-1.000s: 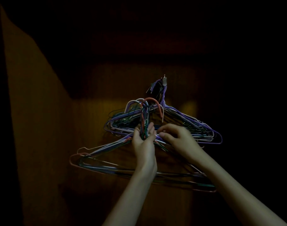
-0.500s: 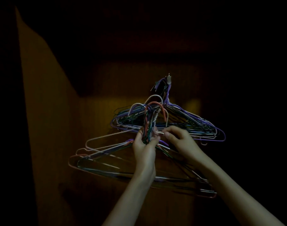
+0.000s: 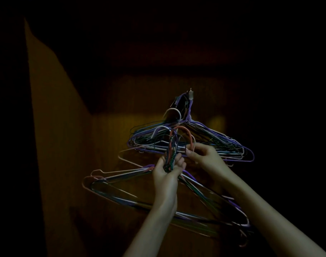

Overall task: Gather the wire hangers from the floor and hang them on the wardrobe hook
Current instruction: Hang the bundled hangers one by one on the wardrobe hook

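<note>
Holding a bunch of wire hangers [image 3: 177,199] up inside a dark wardrobe, just below the hook [image 3: 190,94].

The held bunch fans out to both sides beneath the hands, its necks gathered upright in the left hand [image 3: 167,171], whose fingers curl round them. The right hand [image 3: 204,156] sits just beside it, fingers pinching the end of a red hanger hook [image 3: 184,132] that arches over the top of the bunch. Above and behind, a second cluster of hangers [image 3: 219,143], mostly purple and green, already hangs from the small metal hook on the wardrobe's back panel [image 3: 121,93]. A pale hanger hook [image 3: 172,113] rises between the held bunch and the metal hook. The wooden side wall [image 3: 56,108] on the left catches dim light; everything else is too dark to make out.
</note>
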`<control>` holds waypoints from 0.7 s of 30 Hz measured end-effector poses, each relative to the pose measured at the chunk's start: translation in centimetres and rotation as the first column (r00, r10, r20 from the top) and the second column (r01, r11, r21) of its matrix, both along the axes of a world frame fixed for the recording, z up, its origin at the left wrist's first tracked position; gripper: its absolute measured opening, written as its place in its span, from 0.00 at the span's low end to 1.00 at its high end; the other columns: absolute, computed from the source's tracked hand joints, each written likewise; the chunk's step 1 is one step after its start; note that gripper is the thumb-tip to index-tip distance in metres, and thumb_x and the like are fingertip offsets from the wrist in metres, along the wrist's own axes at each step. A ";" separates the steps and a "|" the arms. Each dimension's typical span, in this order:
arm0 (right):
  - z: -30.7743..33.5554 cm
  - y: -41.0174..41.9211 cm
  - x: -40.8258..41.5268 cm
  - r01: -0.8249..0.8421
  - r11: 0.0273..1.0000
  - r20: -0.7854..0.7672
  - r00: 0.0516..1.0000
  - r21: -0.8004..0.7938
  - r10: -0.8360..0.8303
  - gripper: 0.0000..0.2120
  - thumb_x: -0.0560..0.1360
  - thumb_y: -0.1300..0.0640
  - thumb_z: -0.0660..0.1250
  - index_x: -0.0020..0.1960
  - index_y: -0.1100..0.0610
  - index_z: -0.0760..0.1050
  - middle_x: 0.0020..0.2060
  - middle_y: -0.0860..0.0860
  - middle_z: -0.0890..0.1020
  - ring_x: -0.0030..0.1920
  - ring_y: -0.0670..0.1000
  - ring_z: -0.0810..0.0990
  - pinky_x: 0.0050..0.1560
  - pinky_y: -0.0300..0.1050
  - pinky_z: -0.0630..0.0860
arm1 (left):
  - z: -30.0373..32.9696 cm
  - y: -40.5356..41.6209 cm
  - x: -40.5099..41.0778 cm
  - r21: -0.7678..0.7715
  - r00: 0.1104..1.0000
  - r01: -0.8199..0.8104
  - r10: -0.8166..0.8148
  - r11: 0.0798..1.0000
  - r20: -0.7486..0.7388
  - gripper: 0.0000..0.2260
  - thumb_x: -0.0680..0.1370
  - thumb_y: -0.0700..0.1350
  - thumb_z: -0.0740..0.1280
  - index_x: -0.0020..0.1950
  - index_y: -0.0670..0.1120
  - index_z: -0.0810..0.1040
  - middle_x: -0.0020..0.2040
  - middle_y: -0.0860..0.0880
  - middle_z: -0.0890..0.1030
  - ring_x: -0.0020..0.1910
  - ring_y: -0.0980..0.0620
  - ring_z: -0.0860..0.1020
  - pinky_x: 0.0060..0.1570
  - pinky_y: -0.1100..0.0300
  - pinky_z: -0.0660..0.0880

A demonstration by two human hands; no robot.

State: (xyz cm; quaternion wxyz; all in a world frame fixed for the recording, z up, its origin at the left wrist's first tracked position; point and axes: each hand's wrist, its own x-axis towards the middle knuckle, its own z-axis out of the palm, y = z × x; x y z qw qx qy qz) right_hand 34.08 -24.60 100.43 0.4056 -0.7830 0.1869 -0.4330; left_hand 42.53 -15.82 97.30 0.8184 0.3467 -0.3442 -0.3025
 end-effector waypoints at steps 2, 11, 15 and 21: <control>0.2 -0.1 -0.2 0.094 0.992 -0.035 0.995 -0.087 -0.097 0.08 0.77 0.61 0.63 0.46 0.48 0.76 0.43 0.46 0.79 0.48 0.46 0.79 0.51 0.41 0.76 | 0.1 0.3 0.0 -0.003 1.000 -0.021 0.021 1.000 -0.003 0.17 0.75 0.25 0.60 0.53 0.46 0.75 0.51 0.43 0.81 0.52 0.50 0.80 0.50 0.62 0.78; -0.6 -1.1 -2.5 0.507 0.724 0.051 0.833 -0.467 -0.551 0.11 0.73 0.63 0.68 0.47 0.47 0.78 0.40 0.39 0.80 0.43 0.41 0.79 0.43 0.46 0.79 | 0.7 0.8 0.9 -0.033 0.997 -0.072 0.072 0.997 -0.021 0.16 0.75 0.26 0.61 0.55 0.45 0.75 0.49 0.48 0.81 0.51 0.52 0.79 0.45 0.64 0.76; -0.2 -1.2 -3.3 0.560 0.669 0.107 0.800 -0.489 -0.591 0.15 0.69 0.69 0.67 0.45 0.49 0.80 0.38 0.38 0.79 0.45 0.42 0.81 0.42 0.43 0.78 | 1.2 0.7 0.5 -0.036 0.998 -0.065 0.065 0.997 -0.005 0.17 0.75 0.26 0.60 0.51 0.47 0.76 0.47 0.48 0.80 0.50 0.53 0.79 0.47 0.64 0.76; 2.5 -2.4 -3.8 0.641 0.618 0.217 0.753 -0.456 -0.621 0.15 0.69 0.69 0.67 0.45 0.51 0.81 0.41 0.45 0.84 0.42 0.47 0.82 0.41 0.48 0.79 | 2.7 0.2 0.5 -0.068 0.999 -0.046 0.046 0.997 -0.004 0.17 0.76 0.27 0.61 0.48 0.50 0.74 0.49 0.47 0.80 0.50 0.53 0.79 0.46 0.64 0.77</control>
